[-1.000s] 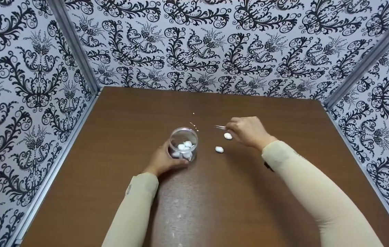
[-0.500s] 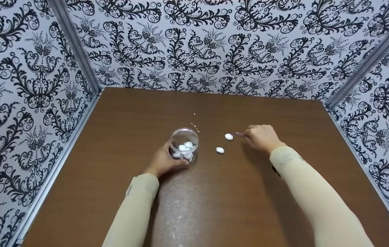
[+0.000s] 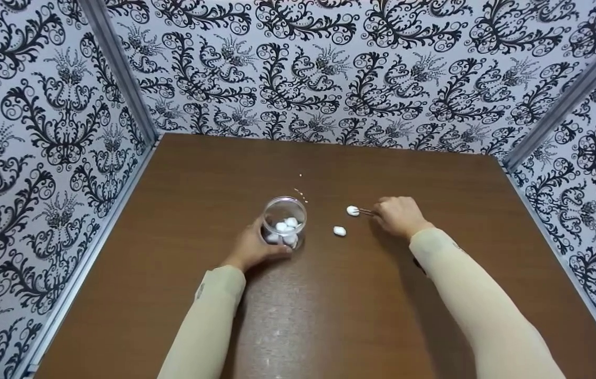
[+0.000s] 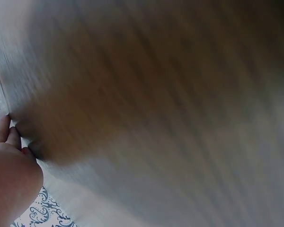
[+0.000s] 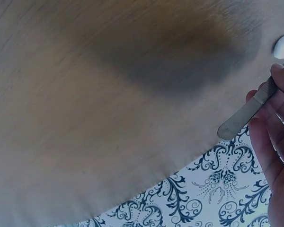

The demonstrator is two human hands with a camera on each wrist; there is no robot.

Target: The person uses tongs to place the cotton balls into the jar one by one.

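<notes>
My left hand (image 3: 253,247) grips a clear round jar (image 3: 298,239) by its side, fingers and thumb around it. Several white cotton balls (image 3: 291,222) lie inside. In the left wrist view only part of the left hand (image 4: 12,163) shows at the left edge. My right hand (image 3: 400,215) pinches metal tweezers (image 3: 367,212), whose tips touch a white cotton ball (image 3: 353,211) on the table. A second cotton ball (image 3: 339,231) lies closer to me. The right wrist view shows the flat end of the tweezers (image 5: 239,122) sticking out behind the fingers.
The brown wooden table (image 3: 308,305) carries a short line of tiny pale crumbs (image 3: 301,193) behind the jar. Patterned walls (image 3: 324,68) with grey metal corner posts (image 3: 119,71) enclose its back and both sides.
My right hand has moved right and slightly toward me, then the tweezer tips have come leftward onto the farther cotton ball. The left hand and jar have stayed in place.
</notes>
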